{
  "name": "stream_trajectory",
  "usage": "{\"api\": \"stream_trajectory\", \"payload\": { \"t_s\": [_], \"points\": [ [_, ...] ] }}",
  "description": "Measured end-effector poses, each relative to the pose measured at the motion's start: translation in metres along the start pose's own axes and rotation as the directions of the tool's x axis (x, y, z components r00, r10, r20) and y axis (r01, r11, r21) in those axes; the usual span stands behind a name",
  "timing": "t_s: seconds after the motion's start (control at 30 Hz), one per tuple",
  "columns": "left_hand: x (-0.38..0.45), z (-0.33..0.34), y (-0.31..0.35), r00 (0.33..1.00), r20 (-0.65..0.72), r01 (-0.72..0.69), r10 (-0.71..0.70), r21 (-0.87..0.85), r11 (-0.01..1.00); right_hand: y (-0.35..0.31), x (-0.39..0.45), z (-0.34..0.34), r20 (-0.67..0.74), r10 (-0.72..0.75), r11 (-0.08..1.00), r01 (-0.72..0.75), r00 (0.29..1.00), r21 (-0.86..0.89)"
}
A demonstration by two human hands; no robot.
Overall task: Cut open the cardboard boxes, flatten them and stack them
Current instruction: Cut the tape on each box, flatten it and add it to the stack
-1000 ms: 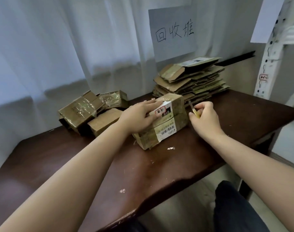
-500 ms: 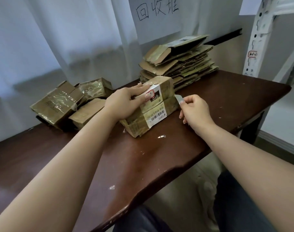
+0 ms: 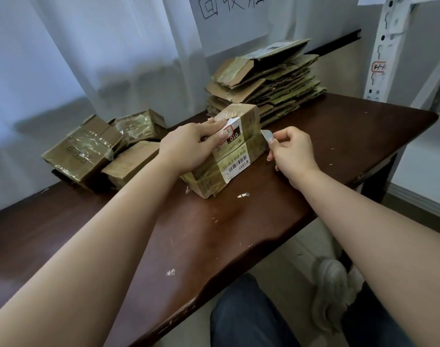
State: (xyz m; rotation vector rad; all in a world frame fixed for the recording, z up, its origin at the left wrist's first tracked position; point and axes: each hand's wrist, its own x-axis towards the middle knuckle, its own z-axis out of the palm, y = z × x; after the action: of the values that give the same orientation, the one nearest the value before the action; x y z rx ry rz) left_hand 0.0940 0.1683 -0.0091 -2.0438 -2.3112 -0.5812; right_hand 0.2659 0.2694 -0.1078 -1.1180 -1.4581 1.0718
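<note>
A taped brown cardboard box with white labels lies on the dark wooden table. My left hand grips its top, fingers over the far edge and thumb on the label. At the box's right end, my right hand pinches a small cutter whose silver blade touches the end face. A stack of flattened boxes sits just behind, against the curtain.
Three taped boxes are piled at the left back. Paper scraps dot the table. A white shelf upright stands at the right. A paper sign hangs on the curtain. The table's edge runs close to my knees.
My right hand has brought the cutter from beside the box up to its right end. The view has tilted down and moved closer. My left hand has stayed on the box.
</note>
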Motion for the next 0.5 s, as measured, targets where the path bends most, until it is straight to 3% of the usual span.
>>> {"api": "stream_trajectory", "payload": {
  "t_s": [0.33,0.5],
  "points": [
    [-0.008,0.000,0.017,0.997,0.018,0.081,-0.082,0.036,0.996,0.002,-0.001,-0.003,0.058,-0.022,0.999,0.020,0.998,0.025],
    [-0.011,0.000,0.027,0.993,0.016,0.117,-0.119,0.094,0.989,-0.001,0.001,0.007,0.032,0.070,0.997,-0.070,0.997,-0.009]
  ]
}}
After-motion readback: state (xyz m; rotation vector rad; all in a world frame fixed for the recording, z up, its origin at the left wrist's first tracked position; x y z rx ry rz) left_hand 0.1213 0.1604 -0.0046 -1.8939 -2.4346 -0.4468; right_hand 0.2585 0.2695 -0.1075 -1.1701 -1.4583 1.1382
